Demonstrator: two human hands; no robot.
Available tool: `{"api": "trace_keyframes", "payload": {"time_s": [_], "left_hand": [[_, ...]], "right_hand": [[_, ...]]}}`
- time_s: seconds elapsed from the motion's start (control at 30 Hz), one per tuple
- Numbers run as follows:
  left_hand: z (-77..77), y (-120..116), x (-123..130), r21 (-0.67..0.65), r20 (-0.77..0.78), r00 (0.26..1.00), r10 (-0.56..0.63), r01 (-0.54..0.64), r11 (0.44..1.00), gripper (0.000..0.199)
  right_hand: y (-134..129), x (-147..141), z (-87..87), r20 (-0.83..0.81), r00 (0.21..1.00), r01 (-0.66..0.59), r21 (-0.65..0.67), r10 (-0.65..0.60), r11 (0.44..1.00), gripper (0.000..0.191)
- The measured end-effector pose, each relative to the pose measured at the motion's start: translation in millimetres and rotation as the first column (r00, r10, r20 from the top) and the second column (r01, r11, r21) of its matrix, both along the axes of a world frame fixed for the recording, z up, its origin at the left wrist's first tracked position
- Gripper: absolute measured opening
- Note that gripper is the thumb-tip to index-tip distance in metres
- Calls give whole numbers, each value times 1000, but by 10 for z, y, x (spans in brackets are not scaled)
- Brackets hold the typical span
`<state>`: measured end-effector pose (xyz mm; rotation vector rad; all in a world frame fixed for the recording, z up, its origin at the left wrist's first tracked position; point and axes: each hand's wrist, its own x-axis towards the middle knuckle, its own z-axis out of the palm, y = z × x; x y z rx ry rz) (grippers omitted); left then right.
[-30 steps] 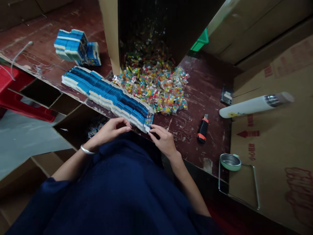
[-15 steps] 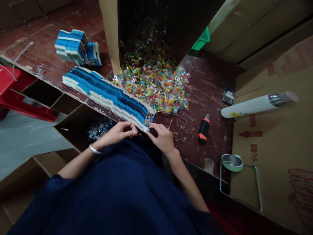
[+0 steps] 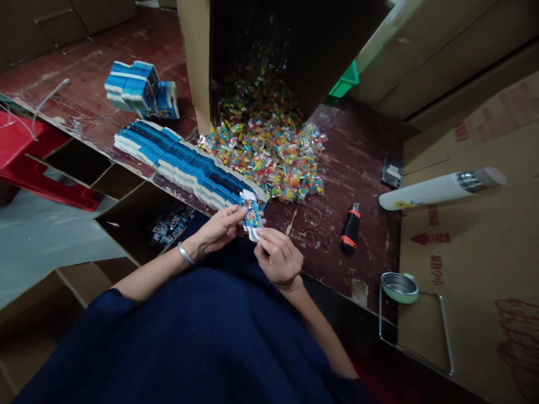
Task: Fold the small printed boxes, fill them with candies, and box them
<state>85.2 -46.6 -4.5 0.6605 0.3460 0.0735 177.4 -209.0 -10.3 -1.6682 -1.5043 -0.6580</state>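
Between my hands is one small printed blue carton (image 3: 252, 216) with white end flaps. My left hand (image 3: 223, 227) grips its left side, thumb on the printed face. The fingers of my right hand (image 3: 278, 255) are closed at the lower white flap. Just beyond lies a long row of flat blue and white cartons (image 3: 181, 163), packed face to face along the table edge. Behind the row, clear packets of colourful candies (image 3: 269, 151) spill out of a dark open cardboard box (image 3: 197, 67).
Bundled cartons (image 3: 132, 84) stand at the back left. To the right lie a black and orange box cutter (image 3: 350, 228), a white bottle (image 3: 429, 191) and a small green-rimmed cup (image 3: 400, 287). Below the table's left edge, an open cardboard box holds small blue packs (image 3: 170, 227). A red stool (image 3: 50, 163) stands farther left.
A carton from the near end of the row is now lifted toward me, held in both hands. My left hand has moved right and closed on it.
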Motion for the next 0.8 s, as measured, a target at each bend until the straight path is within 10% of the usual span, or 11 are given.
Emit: {"api": "trace_keyframes", "payload": {"time_s": [0.2,0.33,0.5,0.67,0.8], "left_hand": [[23,-11,-4,49,-6,999,52,-52,997,61],[-1,13,-13,100,-28,998,58,-55,994,66],[7,19,109,276,-28,1000,-10,17,961,61],[-24,-50,309,641,-36,999,-36,51,766,55],[2,-99,283,823,63,990,129,-124,554,58]], "right_hand": [[83,-90,-43,-326,945,24,5,-21,1000,22],[108,-102,-65,-652,758,40,37,-6,998,11],[0,149,16,-809,575,340,100,-122,935,11],[-216,465,180,-714,658,577,272,-240,771,8],[-221,387,219,-625,742,516,299,-245,802,10]]}}
